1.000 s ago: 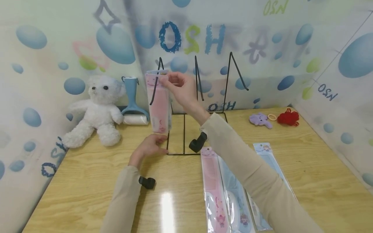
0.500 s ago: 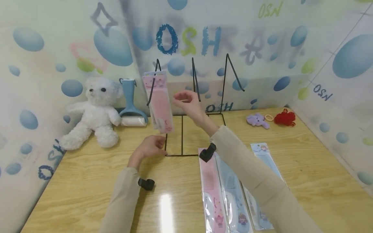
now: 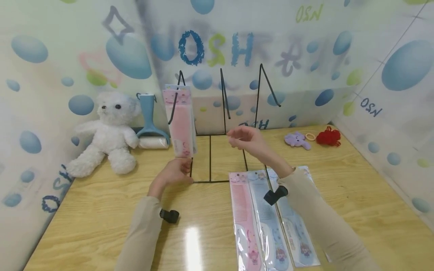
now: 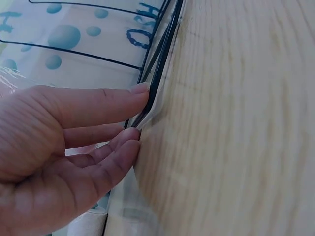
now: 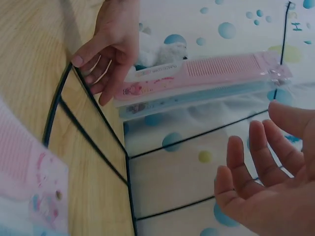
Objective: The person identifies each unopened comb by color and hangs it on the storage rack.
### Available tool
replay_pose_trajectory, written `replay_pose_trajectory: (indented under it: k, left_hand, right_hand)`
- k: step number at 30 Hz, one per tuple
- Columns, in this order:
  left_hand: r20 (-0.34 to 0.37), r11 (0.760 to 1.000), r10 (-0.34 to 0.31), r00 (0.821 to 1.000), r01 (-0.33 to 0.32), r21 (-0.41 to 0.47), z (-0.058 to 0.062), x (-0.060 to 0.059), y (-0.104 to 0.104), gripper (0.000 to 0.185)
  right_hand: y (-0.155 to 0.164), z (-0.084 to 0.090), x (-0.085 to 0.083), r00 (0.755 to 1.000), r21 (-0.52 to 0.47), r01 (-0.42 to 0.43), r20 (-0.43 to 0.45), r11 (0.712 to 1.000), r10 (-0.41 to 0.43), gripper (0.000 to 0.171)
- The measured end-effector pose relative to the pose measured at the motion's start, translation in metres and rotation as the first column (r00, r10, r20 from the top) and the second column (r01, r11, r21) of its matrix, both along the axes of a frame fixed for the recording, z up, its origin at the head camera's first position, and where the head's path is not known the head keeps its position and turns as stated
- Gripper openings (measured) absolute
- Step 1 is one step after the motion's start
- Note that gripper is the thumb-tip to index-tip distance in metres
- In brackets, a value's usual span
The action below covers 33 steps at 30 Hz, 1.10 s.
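At the left front corner of a black wire display rack [image 3: 210,162], my left hand [image 3: 173,173] pinches the base wire. The left wrist view shows this hand's thumb [image 4: 108,169] and fingers on either side of that corner. Packaged combs hang on the rack's left hook, a pink comb [image 3: 181,126] in front and a blue comb [image 5: 197,97] behind it. My right hand [image 3: 252,145] is in the air over the rack's right part, holding nothing, its fingers loosely bent and apart in the right wrist view. Below it, a pink packaged comb [image 3: 242,210] and several blue combs [image 3: 268,222] lie on the table.
The rack's middle hook [image 3: 225,94] and right hook [image 3: 270,86] hold nothing. A white teddy bear [image 3: 115,131] and a blue lint roller [image 3: 149,122] stand at the back left. A purple plush toy [image 3: 296,140], a wooden ring [image 3: 310,136] and red yarn [image 3: 329,136] lie at the back right.
My right hand has let go of the hanging pink comb and moved right and down, away from the left hook. The comb swung and hangs straighter. My left hand stays at the rack's corner.
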<state>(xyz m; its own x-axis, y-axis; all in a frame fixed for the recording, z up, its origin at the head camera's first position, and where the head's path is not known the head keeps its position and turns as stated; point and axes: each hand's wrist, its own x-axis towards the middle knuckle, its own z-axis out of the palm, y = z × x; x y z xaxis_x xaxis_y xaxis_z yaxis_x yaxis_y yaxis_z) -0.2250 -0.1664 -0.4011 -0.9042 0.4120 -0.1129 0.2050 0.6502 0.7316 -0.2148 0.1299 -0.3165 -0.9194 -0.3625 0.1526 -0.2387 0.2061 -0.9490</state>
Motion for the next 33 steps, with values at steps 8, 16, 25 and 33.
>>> replay_pose_trajectory:
  k: [8,16,25,33]
  left_hand:
    - [0.045,1.000,0.008,0.999,-0.007,-0.020,0.000,0.000,0.001,0.067]
    - [0.066,1.000,0.006,0.998,-0.006,-0.006,-0.001,0.001,0.000,0.067]
    - [0.076,1.000,0.015,0.997,-0.016,0.010,-0.003,-0.001,-0.002,0.072]
    - [0.084,1.000,0.007,0.996,-0.008,0.002,-0.003,-0.001,-0.003,0.072]
  right_hand:
    - [0.040,-0.017,0.017,0.996,0.031,0.067,0.063,0.997,-0.069,0.031]
    - [0.057,-0.031,0.024,0.997,0.019,0.067,0.035,0.998,-0.067,0.026]
    - [0.070,-0.050,0.026,0.991,0.079,0.080,0.105,0.994,-0.088,0.031]
    - [0.080,-0.067,0.026,0.983,0.127,0.088,0.151,0.988,-0.107,0.036]
